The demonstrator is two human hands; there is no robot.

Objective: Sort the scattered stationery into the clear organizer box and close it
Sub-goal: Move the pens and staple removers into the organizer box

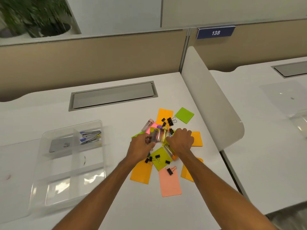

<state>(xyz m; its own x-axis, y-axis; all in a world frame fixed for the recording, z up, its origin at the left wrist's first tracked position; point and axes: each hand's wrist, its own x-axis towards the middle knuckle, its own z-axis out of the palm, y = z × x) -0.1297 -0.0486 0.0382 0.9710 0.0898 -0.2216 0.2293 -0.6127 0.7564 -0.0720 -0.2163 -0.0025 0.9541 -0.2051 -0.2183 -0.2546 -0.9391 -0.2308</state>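
Observation:
A pile of stationery lies right of centre on the white desk: orange [164,115], green [184,115] and pink sticky notes [169,184], black binder clips [170,121] and small clear tubes [147,124]. My left hand [141,147] and my right hand [181,140] close in from both sides on a bunch of clear tubes [160,135], fingers curled round them. Another tube with an orange cap [171,152] lies under my right wrist. The clear organizer box [69,165] stands open at the left; one far compartment holds staplers [90,136], another a grey card.
A grey cable hatch [113,95] is set into the desk behind the pile. A white curved divider [214,98] bounds the desk on the right, close to the notes. A beige partition runs along the back. The neighbouring desk carries a clear lid [285,92].

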